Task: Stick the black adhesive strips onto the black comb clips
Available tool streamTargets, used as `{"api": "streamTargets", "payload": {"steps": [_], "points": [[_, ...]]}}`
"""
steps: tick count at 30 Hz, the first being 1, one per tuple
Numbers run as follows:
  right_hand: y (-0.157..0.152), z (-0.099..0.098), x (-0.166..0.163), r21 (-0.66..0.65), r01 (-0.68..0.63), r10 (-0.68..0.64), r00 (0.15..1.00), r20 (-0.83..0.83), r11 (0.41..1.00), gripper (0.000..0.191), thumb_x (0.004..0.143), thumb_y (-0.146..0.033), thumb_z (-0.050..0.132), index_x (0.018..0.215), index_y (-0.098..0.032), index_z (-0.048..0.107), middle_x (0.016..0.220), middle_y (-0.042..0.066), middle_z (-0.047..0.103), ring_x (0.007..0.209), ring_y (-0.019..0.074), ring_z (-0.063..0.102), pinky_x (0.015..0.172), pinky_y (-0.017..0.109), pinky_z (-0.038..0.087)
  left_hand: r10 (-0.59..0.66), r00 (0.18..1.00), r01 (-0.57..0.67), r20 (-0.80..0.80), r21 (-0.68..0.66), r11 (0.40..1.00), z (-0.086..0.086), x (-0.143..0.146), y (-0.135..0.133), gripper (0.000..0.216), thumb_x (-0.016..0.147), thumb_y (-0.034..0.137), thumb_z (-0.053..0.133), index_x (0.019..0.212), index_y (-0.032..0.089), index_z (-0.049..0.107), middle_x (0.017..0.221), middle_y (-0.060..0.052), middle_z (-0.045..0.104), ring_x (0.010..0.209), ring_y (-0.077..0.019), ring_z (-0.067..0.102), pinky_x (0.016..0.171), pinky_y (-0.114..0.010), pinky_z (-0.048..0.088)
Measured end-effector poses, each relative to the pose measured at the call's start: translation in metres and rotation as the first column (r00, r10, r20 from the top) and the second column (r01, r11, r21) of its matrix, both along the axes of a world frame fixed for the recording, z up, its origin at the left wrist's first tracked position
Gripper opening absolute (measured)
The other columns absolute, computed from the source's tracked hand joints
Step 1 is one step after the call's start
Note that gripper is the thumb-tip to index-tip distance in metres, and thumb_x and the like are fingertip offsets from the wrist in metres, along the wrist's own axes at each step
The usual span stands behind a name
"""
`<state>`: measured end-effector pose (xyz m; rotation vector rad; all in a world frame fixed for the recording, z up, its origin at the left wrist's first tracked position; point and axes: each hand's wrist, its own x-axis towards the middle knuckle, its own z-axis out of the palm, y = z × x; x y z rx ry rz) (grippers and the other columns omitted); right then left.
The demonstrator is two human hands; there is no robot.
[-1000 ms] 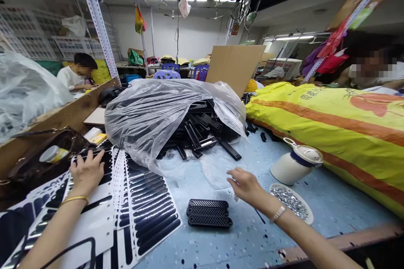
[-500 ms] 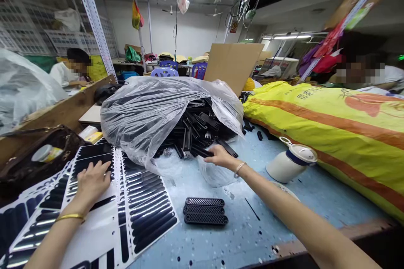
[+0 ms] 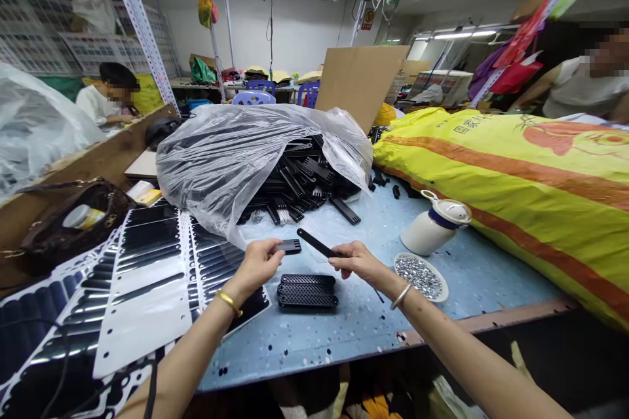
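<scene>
Left hand (image 3: 258, 265): I have it pinching a black pronged piece (image 3: 291, 247) between thumb and fingers, prongs toward the right.
Right hand (image 3: 358, 262): I have it pinching a slim black strip (image 3: 314, 241), its rounded end pointing far and left, near the pronged piece.
Textured black stack (image 3: 308, 292): on the blue tabletop (image 3: 354, 330), between the wrists, nearer than both held pieces.
Clear plastic bag (image 3: 216, 150): beyond my reach-in, mouth open on piled black parts (image 3: 295, 183).
White dish (image 3: 445, 292): right, holding small silver parts (image 3: 417, 275), beside the lidded mug (image 3: 425, 234).
</scene>
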<state>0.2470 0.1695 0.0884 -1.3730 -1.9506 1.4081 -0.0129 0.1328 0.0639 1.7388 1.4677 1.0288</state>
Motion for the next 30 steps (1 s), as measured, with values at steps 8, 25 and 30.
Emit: {"api": "streamTargets", "payload": {"steps": [8, 25, 30], "points": [[0.006, -0.006, -0.008, -0.005, -0.078, 0.078, 0.992, 0.096, 0.997, 0.032, 0.069, -0.045, 0.06, 0.061, -0.014, 0.062, 0.05, -0.002, 0.05, 0.049, 0.011, 0.044, 0.047, 0.024, 0.032, -0.103, 0.988, 0.098, -0.116, -0.047, 0.994, -0.011, 0.012, 0.019, 0.021, 0.076, 0.021, 0.062, 0.09, 0.014, 0.075, 0.066, -0.001, 0.069, 0.06, -0.0141, 0.061, 0.058, -0.023, 0.046], [-0.009, -0.045, -0.011, 0.328, -0.18, 0.037, 0.917, 0.398, 0.928, 0.047, 0.092, -0.041, 0.037, 0.05, -0.02, 0.036, 0.05, -0.004, 0.033, 0.052, 0.0105, 0.033, 0.053, 0.026, 0.024, -0.237, 0.819, 0.213, -0.522, -0.107, 0.971, -0.014, 0.005, -0.015, 0.033, 0.091, 0.024, 0.043, 0.07, 0.017, 0.068, 0.069, -0.008, 0.069, 0.067, -0.0193, 0.061, 0.064, -0.028, 0.037], [-0.008, -0.045, -0.015, 0.359, -0.261, 0.053, 0.866, 0.497, 0.896, 0.044, 0.091, -0.035, 0.045, 0.051, -0.018, 0.053, 0.05, -0.001, 0.047, 0.053, 0.0123, 0.042, 0.055, 0.026, 0.03, -0.217, 0.829, 0.203, -0.516, -0.085, 0.976, -0.016, 0.004, -0.027, 0.029, 0.09, 0.026, 0.047, 0.075, 0.018, 0.07, 0.074, -0.009, 0.071, 0.071, -0.0208, 0.064, 0.066, -0.029, 0.04]]}}
